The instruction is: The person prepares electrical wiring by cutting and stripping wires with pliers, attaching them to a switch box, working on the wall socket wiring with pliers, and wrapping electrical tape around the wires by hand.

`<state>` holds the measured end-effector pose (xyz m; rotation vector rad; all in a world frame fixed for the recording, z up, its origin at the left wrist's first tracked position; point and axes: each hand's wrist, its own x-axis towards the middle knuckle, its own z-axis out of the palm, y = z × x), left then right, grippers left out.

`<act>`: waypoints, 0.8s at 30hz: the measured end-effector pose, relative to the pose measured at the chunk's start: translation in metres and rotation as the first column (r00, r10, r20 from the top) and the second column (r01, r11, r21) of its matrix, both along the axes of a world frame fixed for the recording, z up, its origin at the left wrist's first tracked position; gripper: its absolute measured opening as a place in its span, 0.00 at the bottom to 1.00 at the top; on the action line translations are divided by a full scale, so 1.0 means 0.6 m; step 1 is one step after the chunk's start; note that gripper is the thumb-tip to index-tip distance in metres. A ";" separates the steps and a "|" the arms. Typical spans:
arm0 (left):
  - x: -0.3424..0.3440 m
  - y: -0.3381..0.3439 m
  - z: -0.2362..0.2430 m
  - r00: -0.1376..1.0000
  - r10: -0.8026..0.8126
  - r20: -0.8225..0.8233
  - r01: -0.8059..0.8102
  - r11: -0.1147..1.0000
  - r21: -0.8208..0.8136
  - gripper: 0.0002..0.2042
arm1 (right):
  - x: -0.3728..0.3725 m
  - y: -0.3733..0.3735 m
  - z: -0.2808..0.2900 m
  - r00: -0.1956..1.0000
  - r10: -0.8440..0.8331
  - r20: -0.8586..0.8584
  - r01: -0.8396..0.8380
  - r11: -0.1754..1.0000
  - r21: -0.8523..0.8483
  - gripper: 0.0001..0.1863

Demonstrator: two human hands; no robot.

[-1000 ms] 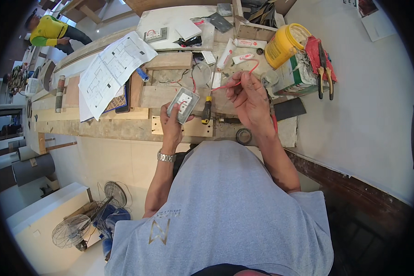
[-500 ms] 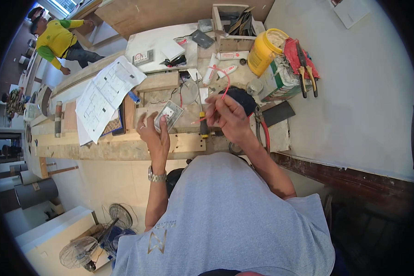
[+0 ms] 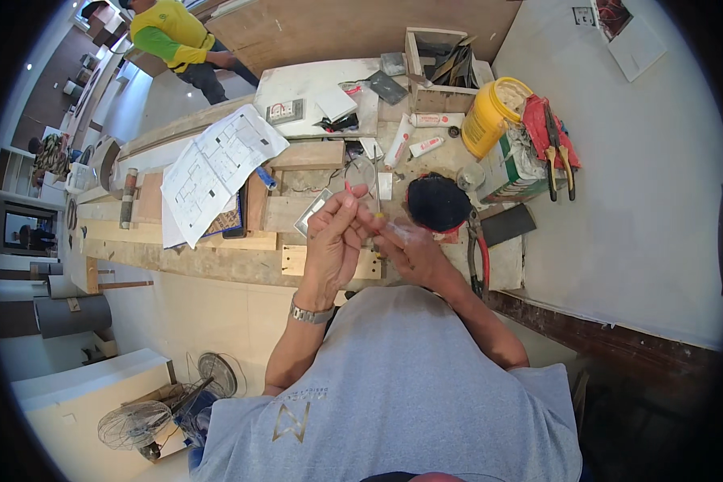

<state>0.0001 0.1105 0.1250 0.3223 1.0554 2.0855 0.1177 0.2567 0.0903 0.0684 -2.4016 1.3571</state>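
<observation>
My left hand (image 3: 335, 241) is raised over the near edge of the workbench, fingers closed in a pinch on a thin red wire (image 3: 349, 187), whose tip shows above the fingertips. Close beside it, my right hand (image 3: 416, 255) is smeared by motion, and what its fingers do is unclear. Behind my left hand lies an electrical outlet in a pale frame (image 3: 308, 215), partly covered by that hand. A screwdriver is mostly hidden behind the hands. To the right of my right hand rest red-handled pliers (image 3: 480, 257).
Floor plan sheets (image 3: 223, 173) lie left on the bench. Beyond my hands are white tubes (image 3: 426, 146), a black round pad (image 3: 439, 202), a yellow tub (image 3: 488, 120) and a wooden box (image 3: 448, 100). A co-worker in yellow (image 3: 169, 32) stands far left.
My left hand has let go of the outlet and moved right to take the red wire. My right hand has come lower, beside it. The co-worker has moved nearer the bench.
</observation>
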 end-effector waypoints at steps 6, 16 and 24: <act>-0.028 -0.006 -0.019 0.949 0.247 0.196 -0.280 0.946 0.163 0.10 | 0.016 0.005 -0.016 0.985 0.077 0.152 -0.062 0.993 -0.097 0.13; -0.012 -0.003 -0.062 0.814 0.519 -0.260 -0.500 0.855 0.138 0.09 | 0.018 -0.032 -0.039 0.887 0.266 0.376 -0.023 0.841 -0.540 0.17; -0.029 0.002 -0.083 0.795 0.551 -0.254 -0.564 0.826 0.024 0.12 | 0.034 -0.012 -0.045 0.867 0.279 0.413 0.006 0.822 -0.569 0.18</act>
